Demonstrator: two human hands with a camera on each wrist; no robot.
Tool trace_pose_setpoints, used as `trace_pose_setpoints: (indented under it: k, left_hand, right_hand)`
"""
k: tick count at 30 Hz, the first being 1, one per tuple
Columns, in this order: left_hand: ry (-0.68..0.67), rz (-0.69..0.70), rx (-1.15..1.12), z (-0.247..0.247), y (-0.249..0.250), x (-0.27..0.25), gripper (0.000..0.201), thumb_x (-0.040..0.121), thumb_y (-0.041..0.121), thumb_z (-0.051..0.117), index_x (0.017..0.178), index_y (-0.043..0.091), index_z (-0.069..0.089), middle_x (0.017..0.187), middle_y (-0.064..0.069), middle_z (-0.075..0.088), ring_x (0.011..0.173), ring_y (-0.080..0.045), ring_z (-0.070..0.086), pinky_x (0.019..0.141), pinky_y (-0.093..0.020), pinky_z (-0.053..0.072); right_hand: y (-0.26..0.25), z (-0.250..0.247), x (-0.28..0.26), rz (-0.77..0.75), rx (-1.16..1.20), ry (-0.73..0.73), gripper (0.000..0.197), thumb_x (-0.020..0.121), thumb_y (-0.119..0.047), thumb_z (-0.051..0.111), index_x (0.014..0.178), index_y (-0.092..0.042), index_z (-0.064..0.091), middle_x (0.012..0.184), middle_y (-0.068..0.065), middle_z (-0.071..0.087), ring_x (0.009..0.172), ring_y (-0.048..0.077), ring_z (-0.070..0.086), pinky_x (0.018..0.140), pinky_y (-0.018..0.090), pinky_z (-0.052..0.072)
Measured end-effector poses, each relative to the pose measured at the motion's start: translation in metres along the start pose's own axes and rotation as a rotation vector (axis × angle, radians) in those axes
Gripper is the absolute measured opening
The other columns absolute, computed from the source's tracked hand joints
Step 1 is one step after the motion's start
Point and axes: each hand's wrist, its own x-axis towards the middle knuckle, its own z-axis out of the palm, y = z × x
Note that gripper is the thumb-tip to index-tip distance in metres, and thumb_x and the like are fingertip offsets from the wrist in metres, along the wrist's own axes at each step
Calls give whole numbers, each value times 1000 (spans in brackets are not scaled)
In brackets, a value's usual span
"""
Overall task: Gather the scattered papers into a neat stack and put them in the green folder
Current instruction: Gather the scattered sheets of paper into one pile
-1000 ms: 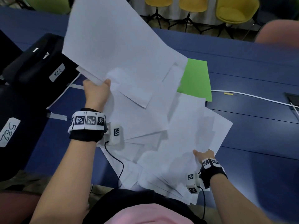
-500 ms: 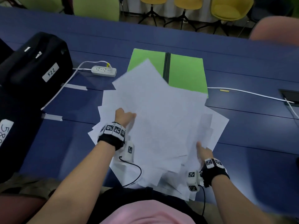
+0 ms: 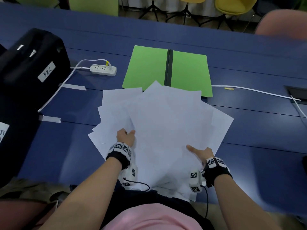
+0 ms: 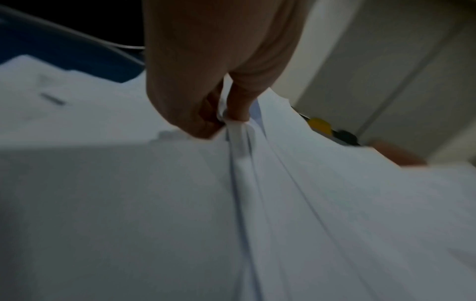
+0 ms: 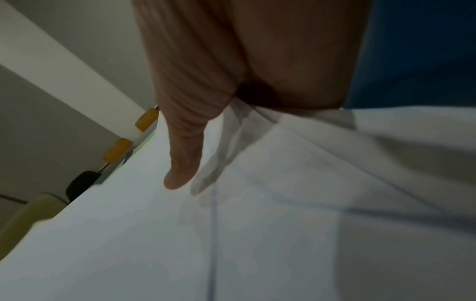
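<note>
A fanned pile of white papers (image 3: 166, 122) lies on the blue table (image 3: 257, 130) in front of me, its near edge hanging over the table's front. My left hand (image 3: 126, 136) pinches several sheets at the pile's left side; the left wrist view shows the left hand (image 4: 224, 118) with finger and thumb closed on the bunched papers (image 4: 283, 203). My right hand (image 3: 199, 151) holds the pile's right side, thumb (image 5: 180, 163) on top and fingers hidden under the sheets. The green folder (image 3: 149, 67) lies open beyond the pile, its near edge partly covered by paper.
A black bag (image 3: 29, 63) with a "522" label stands at the left. A white power strip (image 3: 103, 70) and its cable lie left of the folder. Another white cable (image 3: 249, 90) runs along the right. Tape strips (image 3: 49, 119) sit at left. Chairs stand behind the table.
My left hand came down with the sheets it held high and laid them on the pile. The pile now lies flatter, and the whole open folder shows.
</note>
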Motion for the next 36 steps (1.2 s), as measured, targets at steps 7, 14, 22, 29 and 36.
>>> trace_pose_setpoints:
  k: [7, 14, 22, 29, 36]
  left_hand:
    - [-67, 33, 10, 19, 1, 7, 48, 93, 12, 55, 57, 14, 24, 58, -1, 26, 53, -17, 29, 56, -27, 27]
    - [-215, 100, 138, 25, 5, 6, 29, 94, 11, 49, 65, 10, 50, 68, -11, 55, 75, -28, 54, 63, -30, 39]
    - [116, -137, 362, -32, -2, 44, 52, 84, 29, 59, 129, 7, 45, 134, -16, 44, 124, -35, 45, 99, -43, 39]
    - [283, -357, 213, -71, -26, 49, 69, 77, 26, 66, 131, -1, 34, 135, -21, 41, 118, -40, 50, 89, -41, 41]
    - [56, -117, -96, -45, -24, 46, 34, 82, 10, 68, 113, -2, 64, 116, -14, 67, 108, -31, 63, 92, -35, 50]
  right_hand:
    - [-1, 7, 5, -14, -10, 52, 91, 77, -35, 76, 143, 7, 27, 145, 21, 41, 130, 37, 43, 105, 43, 40]
    - [0, 5, 11, 14, -45, -5, 108, 67, -46, 80, 144, 4, 24, 119, 14, 49, 99, 30, 52, 74, 36, 41]
    - [-1, 7, 10, 83, -23, 91, 92, 82, -34, 71, 145, 8, 18, 148, 24, 35, 133, 38, 39, 106, 42, 36]
    - [-5, 10, 9, 90, -53, 103, 86, 82, -32, 70, 142, 10, 25, 143, 26, 41, 129, 39, 45, 103, 41, 38]
    - [-7, 8, 3, 81, -103, 91, 85, 81, -38, 70, 139, 10, 31, 141, 27, 44, 114, 36, 52, 84, 38, 39]
